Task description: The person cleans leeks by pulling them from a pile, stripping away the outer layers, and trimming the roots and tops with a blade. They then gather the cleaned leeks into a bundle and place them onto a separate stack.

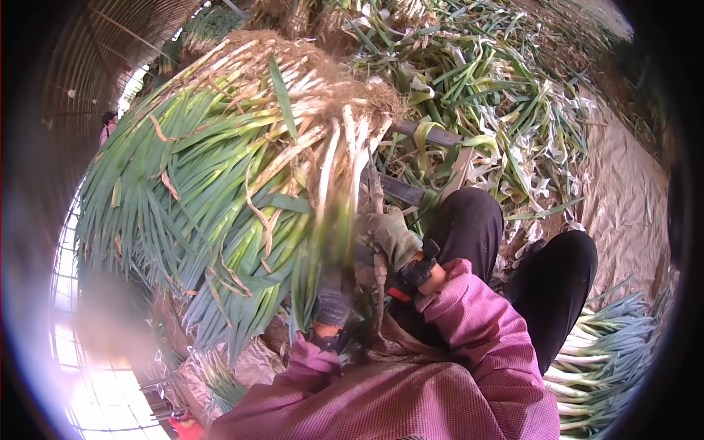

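Note:
A large heap of green onions (198,154) lies in front of me, roots toward the back and leaves toward the lower left. At its right side a few green onions (328,165) stand nearly upright, roots up. Their leaves run down to my left hand (334,304), in a dark grey glove, which appears closed around them; a blurred patch hides its fingers. My right hand (392,235), in a pale, dirty glove, is beside these stalks with its fingers curled. What it grips, if anything, is hidden. A brown strip (377,192) hangs next to it.
Stripped leaves and peelings (506,125) cover the ground behind my knees. Dark bars (429,133) stick out right of the heap. Cleaned green onions (598,367) lie at lower right, near a brown sheet (623,191). Far left, a person (108,128) is visible.

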A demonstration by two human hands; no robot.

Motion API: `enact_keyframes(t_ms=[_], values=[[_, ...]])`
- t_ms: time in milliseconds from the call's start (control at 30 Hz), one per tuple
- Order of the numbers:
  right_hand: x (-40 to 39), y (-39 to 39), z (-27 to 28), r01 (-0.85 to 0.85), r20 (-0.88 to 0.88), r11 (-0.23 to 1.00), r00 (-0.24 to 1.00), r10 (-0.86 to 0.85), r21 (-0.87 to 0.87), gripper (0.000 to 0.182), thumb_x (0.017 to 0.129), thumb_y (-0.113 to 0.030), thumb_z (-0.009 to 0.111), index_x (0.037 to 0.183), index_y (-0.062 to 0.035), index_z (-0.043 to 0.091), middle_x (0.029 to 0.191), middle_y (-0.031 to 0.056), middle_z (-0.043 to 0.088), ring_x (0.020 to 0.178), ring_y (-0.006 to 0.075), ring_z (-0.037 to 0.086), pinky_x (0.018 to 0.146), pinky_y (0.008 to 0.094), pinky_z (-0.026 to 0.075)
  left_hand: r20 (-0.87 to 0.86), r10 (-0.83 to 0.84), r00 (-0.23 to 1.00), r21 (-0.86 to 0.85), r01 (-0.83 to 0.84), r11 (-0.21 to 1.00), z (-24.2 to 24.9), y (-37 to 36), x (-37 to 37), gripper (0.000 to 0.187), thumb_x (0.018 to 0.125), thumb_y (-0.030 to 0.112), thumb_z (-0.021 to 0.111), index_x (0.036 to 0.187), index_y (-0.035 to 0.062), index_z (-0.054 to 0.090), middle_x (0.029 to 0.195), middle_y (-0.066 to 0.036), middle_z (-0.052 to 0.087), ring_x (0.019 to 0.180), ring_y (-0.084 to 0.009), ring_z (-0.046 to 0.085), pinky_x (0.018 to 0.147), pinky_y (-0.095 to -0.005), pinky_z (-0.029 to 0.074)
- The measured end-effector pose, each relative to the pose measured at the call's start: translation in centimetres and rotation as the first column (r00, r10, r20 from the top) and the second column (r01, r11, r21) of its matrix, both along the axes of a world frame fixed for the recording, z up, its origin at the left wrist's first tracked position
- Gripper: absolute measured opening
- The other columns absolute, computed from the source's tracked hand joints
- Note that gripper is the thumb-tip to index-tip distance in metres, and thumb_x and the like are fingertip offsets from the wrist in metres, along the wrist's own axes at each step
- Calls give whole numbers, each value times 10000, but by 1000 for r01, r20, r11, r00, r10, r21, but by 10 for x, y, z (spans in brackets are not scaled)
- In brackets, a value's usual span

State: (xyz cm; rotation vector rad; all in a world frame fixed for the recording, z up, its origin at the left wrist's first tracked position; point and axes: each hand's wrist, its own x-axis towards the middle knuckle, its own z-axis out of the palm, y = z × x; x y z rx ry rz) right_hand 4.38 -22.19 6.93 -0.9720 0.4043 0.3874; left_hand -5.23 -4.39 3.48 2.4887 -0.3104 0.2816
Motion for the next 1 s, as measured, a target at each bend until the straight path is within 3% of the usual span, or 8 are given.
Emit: enact_keyframes(t_ms=[200, 433, 567, 667, 733, 867, 900, 1000], values=[[2, 12, -43, -28, -62, 996, 998, 33, 81, 138, 809, -90, 609, 889, 23, 608, 781, 86, 621, 584, 189, 578, 528, 314, 488, -10, -207, 978, 211, 205, 956, -29, 24, 2, 276, 824, 29, 562, 1100, 39, 577, 951, -168, 572, 814, -320, 584, 709, -411, 484], [-61, 3, 43, -1, -51, 989, 999, 9, 148, 203, 759, -41, 646, 948, 12, 592, 764, 70, 610, 584, 176, 577, 554, 310, 489, -265, -166, 950, -99, 144, 985, -10, 16, 6, 254, 1017, 193, 410, 1099, 16, 573, 885, -58, 600, 804, -181, 582, 709, -297, 488], [-125, 37, 28, -69, -232, 993, 968, 91, 100, 352, 689, 70, 683, 1021, 6, 584, 791, 52, 609, 672, 158, 593, 616, 300, 504, -399, -85, 913, -673, -228, 704, -13, 11, 0, 292, 821, 161, 607, 1086, 39, 596, 964, -123, 595, 896, -281, 576, 814, -371, 466], [-134, 49, 36, 65, -172, 996, 984, -53, 68, 344, 693, 73, 684, 1013, -9, 586, 777, 29, 593, 686, 145, 582, 592, 281, 492, -439, -115, 891, -430, -96, 898, -10, 24, 11, 407, 732, 117, 694, 1112, 37, 572, 1007, -175, 584, 948, -351, 566, 829, -426, 457], [-118, 33, 55, 109, -218, 988, 972, -83, 109, 310, 702, 65, 681, 992, -2, 594, 768, 42, 598, 653, 150, 581, 578, 282, 487, -411, 48, 911, 281, 76, 957, 68, -4, 5, 399, 758, 97, 661, 1136, 31, 553, 1017, -191, 584, 944, -366, 576, 801, -445, 471], [-49, -3, 38, 207, -1, 934, 976, -216, 290, 71, 810, -101, 583, 836, -36, 594, 713, 47, 605, 579, 160, 581, 542, 288, 477, 35, -176, 984, 376, 150, 915, 40, 3, 1, 379, 787, 110, 632, 1150, 37, 549, 1025, -229, 593, 844, -396, 605, 701, -469, 490], [-27, -23, 29, 61, -27, 994, 998, -59, 90, 76, 804, -109, 578, 845, -49, 603, 702, 33, 595, 590, 157, 585, 558, 281, 485, 116, -217, 969, 351, 164, 922, 36, 0, 5, 370, 788, 121, 632, 1141, 38, 557, 1021, -236, 596, 821, -399, 608, 682, -474, 489], [15, -44, 27, -139, 115, 924, 988, 104, 358, 146, 804, -146, 613, 899, -35, 619, 726, 41, 619, 605, 158, 597, 576, 265, 502, -121, -197, 973, 319, 226, 921, 48, -19, 0, 383, 777, 168, 632, 1124, 16, 573, 1023, -262, 600, 857, -413, 607, 708, -494, 481]])
